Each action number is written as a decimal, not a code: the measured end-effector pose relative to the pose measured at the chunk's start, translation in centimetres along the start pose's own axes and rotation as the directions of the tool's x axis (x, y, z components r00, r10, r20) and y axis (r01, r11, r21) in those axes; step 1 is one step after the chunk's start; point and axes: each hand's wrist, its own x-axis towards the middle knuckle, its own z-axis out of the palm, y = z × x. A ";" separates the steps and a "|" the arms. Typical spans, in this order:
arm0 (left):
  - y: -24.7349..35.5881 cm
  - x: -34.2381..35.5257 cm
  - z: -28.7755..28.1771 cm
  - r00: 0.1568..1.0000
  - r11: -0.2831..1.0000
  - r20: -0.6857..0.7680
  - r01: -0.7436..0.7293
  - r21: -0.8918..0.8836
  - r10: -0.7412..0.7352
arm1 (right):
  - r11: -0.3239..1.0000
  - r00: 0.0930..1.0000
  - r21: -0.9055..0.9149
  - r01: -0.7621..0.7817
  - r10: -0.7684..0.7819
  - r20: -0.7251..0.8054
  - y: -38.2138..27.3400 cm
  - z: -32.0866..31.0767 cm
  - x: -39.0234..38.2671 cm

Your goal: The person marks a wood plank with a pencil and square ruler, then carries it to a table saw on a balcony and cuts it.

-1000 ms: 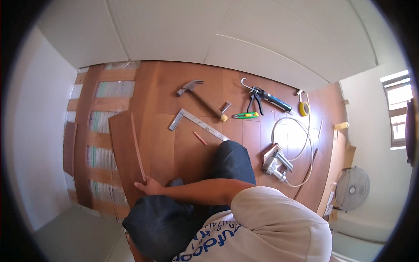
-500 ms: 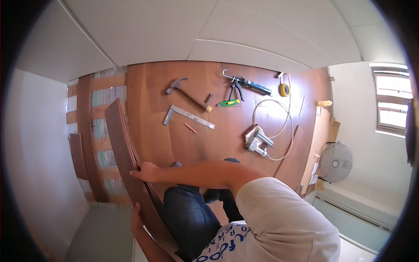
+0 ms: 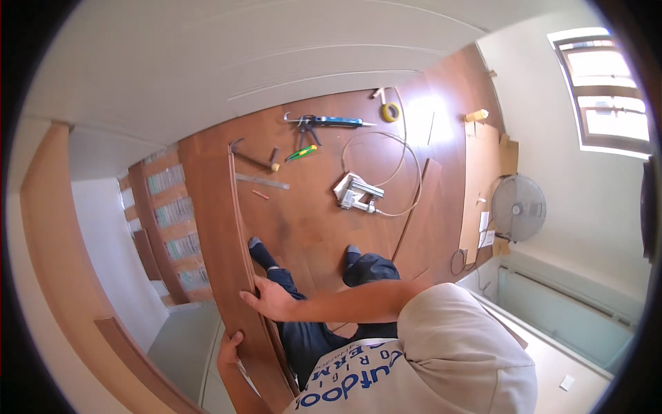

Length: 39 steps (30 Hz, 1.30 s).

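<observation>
The right hand [image 3: 271,301] grasps long boards [image 3: 254,348] by their right side, its thumb on the upper face; nearer the body, the left hand [image 3: 231,350] clasps their left side, its fingers partly hidden. The boards slant from the lap over the left part of the floor [image 3: 310,221], their far end appearing beside the hammer [image 3: 256,159] and hiding part of the square [image 3: 265,182]. A pencil [image 3: 261,194] lies near the square. Toward the floor's far edge lie a green knife [image 3: 301,152], a caulking gun [image 3: 338,122] and yellow tape [image 3: 391,112]. A nailer [image 3: 358,193] with a looped hose [image 3: 418,165] sits mid-floor, a loose board [image 3: 418,207] just beside it, and a fan [image 3: 518,208] stands by the right edge
</observation>
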 end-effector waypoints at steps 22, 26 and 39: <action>3.1 -10.9 62.3 0.966 0.871 0.161 0.102 0.480 -0.203 | 0.964 0.965 0.253 0.082 -0.013 -0.262 -4.3 -52.3 -43.3; 4.8 -9.0 75.4 0.949 0.750 0.029 0.228 0.621 -0.313 | 0.840 0.993 0.542 -0.031 0.089 -0.081 -1.2 -66.4 -51.0; 0.9 2.7 109.7 0.885 0.700 -0.034 0.391 0.598 -0.465 | 0.922 0.540 0.195 -0.334 0.357 -0.763 31.2 -104.5 -68.1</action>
